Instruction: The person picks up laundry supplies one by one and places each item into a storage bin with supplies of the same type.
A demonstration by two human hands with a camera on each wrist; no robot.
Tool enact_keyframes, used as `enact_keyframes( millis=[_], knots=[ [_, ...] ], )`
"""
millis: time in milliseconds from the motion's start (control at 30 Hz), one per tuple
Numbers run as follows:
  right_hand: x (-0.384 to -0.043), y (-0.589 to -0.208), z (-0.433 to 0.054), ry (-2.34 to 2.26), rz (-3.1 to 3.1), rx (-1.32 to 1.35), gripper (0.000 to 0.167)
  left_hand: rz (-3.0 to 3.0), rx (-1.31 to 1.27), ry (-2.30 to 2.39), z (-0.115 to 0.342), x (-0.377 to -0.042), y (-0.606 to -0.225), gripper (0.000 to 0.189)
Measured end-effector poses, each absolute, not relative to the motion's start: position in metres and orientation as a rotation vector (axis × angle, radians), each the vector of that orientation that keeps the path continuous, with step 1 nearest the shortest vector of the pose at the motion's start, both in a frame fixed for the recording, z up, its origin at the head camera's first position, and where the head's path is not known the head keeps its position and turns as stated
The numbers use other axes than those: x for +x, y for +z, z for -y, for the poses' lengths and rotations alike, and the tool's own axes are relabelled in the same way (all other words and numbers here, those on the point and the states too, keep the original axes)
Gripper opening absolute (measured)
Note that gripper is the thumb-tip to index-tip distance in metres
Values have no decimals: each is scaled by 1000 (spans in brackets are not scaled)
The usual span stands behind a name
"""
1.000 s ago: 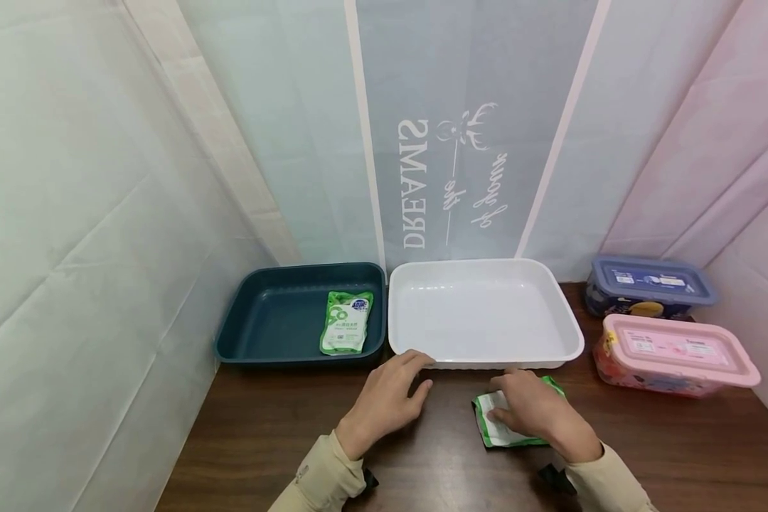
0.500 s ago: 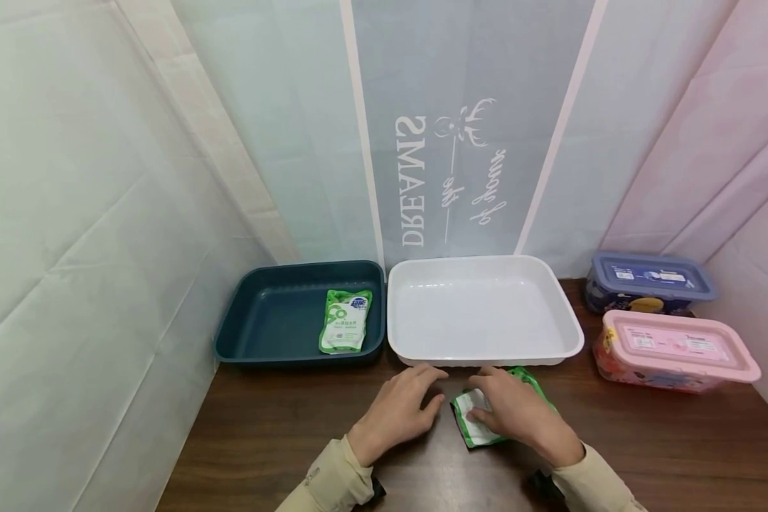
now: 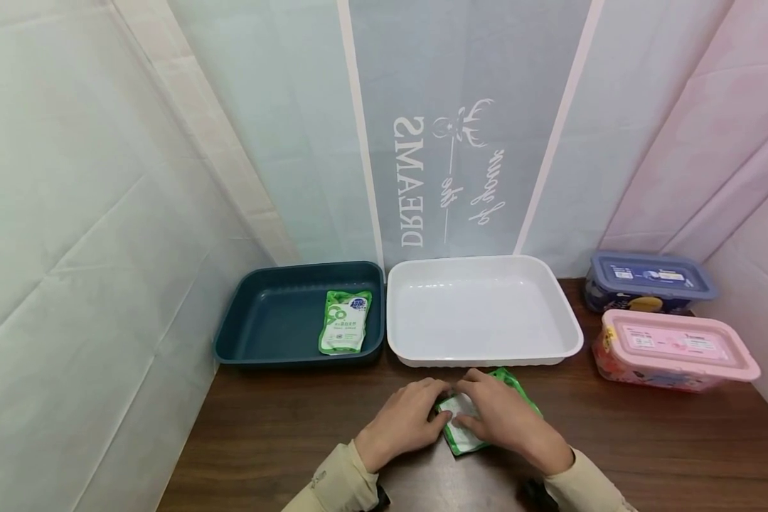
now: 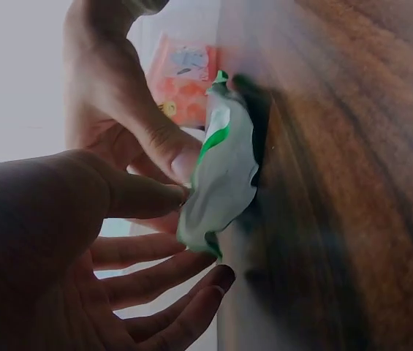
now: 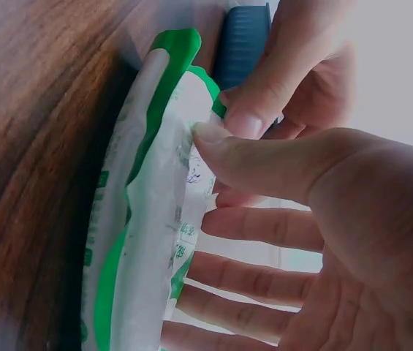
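Observation:
A soft green-and-white pouch (image 3: pixel 462 424) lies between both hands near the front of the brown table, close over the wood. My right hand (image 3: pixel 508 419) grips it from above, thumb on the near part and fingers toward the far side; the hand hides much of the printed face. At the pouch's left end, my left hand (image 3: pixel 406 419) pinches the edge. In the right wrist view the left thumb (image 5: pixel 248 123) is right at the green corner. A similar pouch (image 3: pixel 345 323) lies face up in the dark teal tray (image 3: pixel 230 313), at its right side.
A white tray (image 3: pixel 486 359) stands beside the teal one, just beyond my hands. At the right are a pink lidded tub (image 3: pixel 675 348) and, behind it, a blue lidded tub (image 3: pixel 649 281). Printed curtains (image 3: pixel 473 71) hang behind; pale sheeting (image 3: pixel 89 284) closes the left side.
My right hand has brought the pouch leftward along the table. The left hand has shifted slightly right and nearer, from beside the white tray to the pouch's left edge.

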State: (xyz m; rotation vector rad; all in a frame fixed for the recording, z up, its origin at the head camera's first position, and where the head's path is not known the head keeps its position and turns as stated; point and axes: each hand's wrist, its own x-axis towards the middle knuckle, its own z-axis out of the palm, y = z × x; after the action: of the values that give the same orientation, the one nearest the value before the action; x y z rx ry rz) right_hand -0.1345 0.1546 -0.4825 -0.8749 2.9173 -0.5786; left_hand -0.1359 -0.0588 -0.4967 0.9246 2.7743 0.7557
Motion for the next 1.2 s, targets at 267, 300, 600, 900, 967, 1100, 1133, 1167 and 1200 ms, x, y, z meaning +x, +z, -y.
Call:
enact_keyframes(
  millis=[267, 300, 600, 900, 967, 1100, 1133, 1167, 1200],
  knots=[
    [-132, -476, -167, -634, -2972, -631, 44, -2747, 899, 786, 54, -138, -500, 33],
    [-131, -477, -172, -631, -2992, -595, 46, -2744, 889, 794, 53, -138, -500, 33],
    [-124, -494, -223, -826, -2973, -335, 56, -2637, 707, 983, 53, -138, -501, 34],
    [-113, -498, -247, -959, -2817, -27, 49, -2524, 595, 1059, 53, -136, -501, 35],
    [-112, -498, -246, -990, -2754, 2, 55, -2519, 576, 1040, 54, -135, -501, 34],
    [-110, -497, -245, -1011, -2711, 34, 58, -2507, 548, 1028, 54, -135, -501, 33],
    [-110, -497, -245, -1024, -2709, 33, 57, -2501, 541, 1029, 54, -135, -501, 33],
    [-110, -498, -246, -1038, -2709, 34, 56, -2494, 538, 1034, 54, -135, -501, 33],
    [-109, -498, -246, -1056, -2709, 32, 55, -2491, 538, 1035, 54, -135, -501, 33]
  ],
)
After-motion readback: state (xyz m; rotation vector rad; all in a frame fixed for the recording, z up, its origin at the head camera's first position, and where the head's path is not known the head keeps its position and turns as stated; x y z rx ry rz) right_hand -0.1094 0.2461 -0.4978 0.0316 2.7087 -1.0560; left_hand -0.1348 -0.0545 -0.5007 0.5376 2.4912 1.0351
